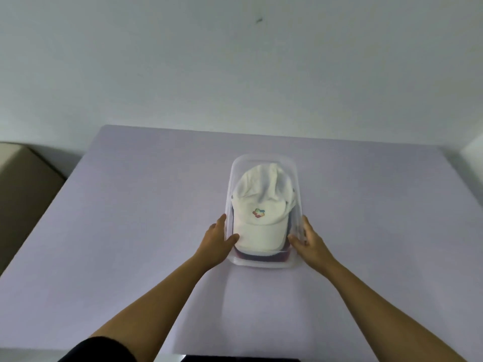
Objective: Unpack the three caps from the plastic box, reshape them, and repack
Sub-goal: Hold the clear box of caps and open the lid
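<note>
holding: we are pinching the clear plastic box point(261, 265) walls, thumbs inside, with left hand point(215, 240) and right hand point(309, 241)
cap: white cap point(264, 231), colourful logo, lying topmost

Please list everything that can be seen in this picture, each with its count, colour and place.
plastic box: one, clear, middle of the table, no lid on it
white cap: one, white with a many-coloured logo, topmost in the box
lower caps: dark red and dark edges under the white brim; count cannot be told
table: one, pale lilac, centre
brown box: one, left of the table
wall: pale grey, behind the table
sleeve: one, black, bottom left
left hand: grips the box's left wall, thumb inside
right hand: grips the box's right wall, thumb inside
</note>
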